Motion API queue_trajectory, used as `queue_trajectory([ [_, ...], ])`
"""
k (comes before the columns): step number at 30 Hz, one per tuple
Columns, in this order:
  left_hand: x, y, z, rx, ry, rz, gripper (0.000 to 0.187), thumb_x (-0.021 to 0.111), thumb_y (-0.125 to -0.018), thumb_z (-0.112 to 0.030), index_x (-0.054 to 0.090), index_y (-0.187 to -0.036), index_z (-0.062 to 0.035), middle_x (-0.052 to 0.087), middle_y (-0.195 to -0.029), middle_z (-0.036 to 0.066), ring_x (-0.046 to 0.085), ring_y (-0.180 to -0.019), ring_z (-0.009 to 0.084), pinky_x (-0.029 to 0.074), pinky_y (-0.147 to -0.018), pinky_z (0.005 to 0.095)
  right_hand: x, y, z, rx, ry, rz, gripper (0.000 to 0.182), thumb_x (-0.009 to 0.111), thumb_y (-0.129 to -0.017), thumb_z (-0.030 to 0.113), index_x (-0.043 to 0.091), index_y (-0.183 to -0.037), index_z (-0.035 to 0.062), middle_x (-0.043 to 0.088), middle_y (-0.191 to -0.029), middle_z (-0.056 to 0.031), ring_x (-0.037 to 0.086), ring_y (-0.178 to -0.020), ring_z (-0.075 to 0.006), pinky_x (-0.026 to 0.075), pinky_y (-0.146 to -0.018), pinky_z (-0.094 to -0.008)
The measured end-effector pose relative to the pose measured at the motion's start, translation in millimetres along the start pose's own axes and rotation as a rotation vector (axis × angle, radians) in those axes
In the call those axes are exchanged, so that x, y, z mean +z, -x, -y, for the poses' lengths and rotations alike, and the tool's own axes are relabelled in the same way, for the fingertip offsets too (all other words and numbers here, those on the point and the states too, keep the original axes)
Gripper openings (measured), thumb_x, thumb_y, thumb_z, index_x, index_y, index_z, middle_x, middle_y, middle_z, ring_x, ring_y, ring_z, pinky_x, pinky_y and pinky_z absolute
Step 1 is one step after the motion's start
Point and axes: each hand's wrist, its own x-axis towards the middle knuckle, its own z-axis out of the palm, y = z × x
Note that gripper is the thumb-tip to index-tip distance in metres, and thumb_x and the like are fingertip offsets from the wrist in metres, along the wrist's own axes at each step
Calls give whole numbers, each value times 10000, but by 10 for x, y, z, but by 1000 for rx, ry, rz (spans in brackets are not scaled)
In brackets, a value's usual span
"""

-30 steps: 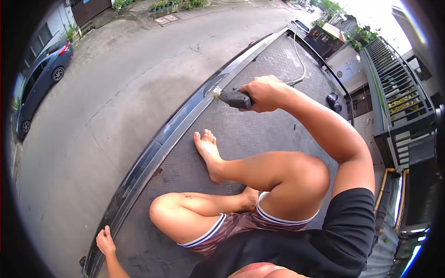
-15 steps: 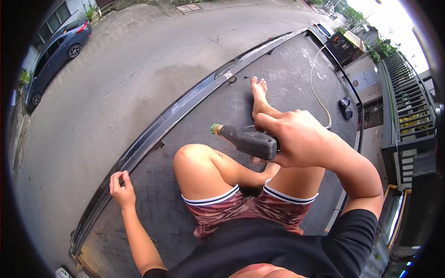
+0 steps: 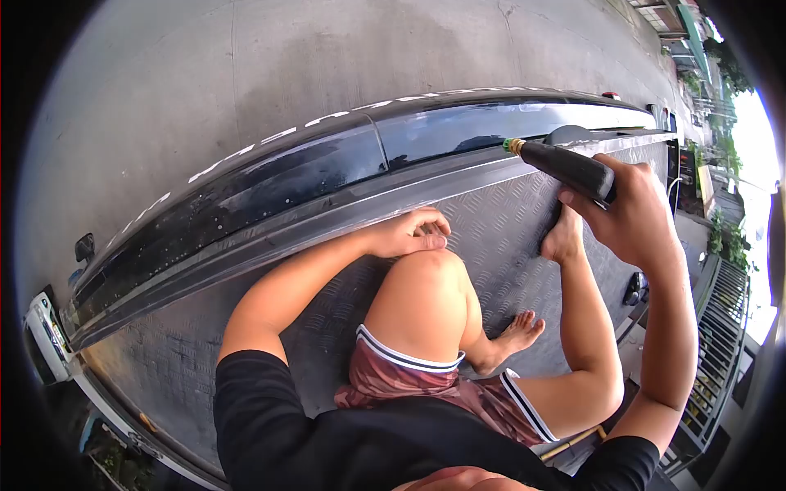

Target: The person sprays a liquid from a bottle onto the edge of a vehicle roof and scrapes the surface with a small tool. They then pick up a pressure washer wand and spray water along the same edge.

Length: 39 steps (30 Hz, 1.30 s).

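Observation:
My right hand is closed round the grip of a black pressure washer gun, which has a brass fitting and a green nozzle tip. The gun points up and left, over the truck bed's side rail. No spray shows. Loosely curled and holding nothing, my left hand rests beside my bent knee, close to the rail. Its thumb is apart from the fingers.
I sit on the textured black bed floor. Past the rail, the glossy dark outer side carries water drops, with concrete road beyond. Dark footwear lies at the right, near a metal fence.
My view has turned toward the bed's side. The gun in my right hand has moved up and right, now over the rail. My left hand has come in beside my knee.

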Motion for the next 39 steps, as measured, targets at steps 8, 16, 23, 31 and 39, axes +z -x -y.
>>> queue_trajectory([
  [8,-136,131,-124,-18,193,16,496,695,-1034,-419,669,-1320,-15,708,-1217,175,658,-1141,308,510,-1047,460,564,-1007,71,276,199,353,330,859,-876,319,751,-964,19,675,-672,-211,697,-663,-426,544,-660,-473],
  [16,-436,-139,-186,35,139,48,478,699,-1019,-403,675,-1292,-11,705,-1233,183,672,-1137,324,524,-1035,473,939,-2079,332,211,511,670,427,832,-899,402,752,-1065,16,719,-750,-209,747,-787,-406,579,-751,-496],
  [23,-495,-51,-71,8,172,42,463,703,-1007,-389,680,-1268,-7,702,-1248,189,684,-1134,338,537,-1025,485,1528,-2572,366,144,573,910,388,824,-895,424,804,-1073,79,766,-830,-181,768,-832,-378,596,-783,-503],
  [31,-438,-33,-62,-10,203,33,446,707,-992,-372,687,-1240,-3,700,-1265,197,697,-1131,353,551,-1014,498,1752,-2721,457,17,539,969,429,832,-888,436,815,-1097,62,781,-886,-189,769,-880,-394,609,-831,-492],
  [39,-561,-146,-67,7,208,6,428,711,-978,-356,693,-1212,2,697,-1282,204,711,-1128,369,566,-1002,512,1702,-2710,427,89,591,935,448,826,-891,445,810,-1050,27,774,-859,-202,775,-841,-385,608,-810,-484],
])
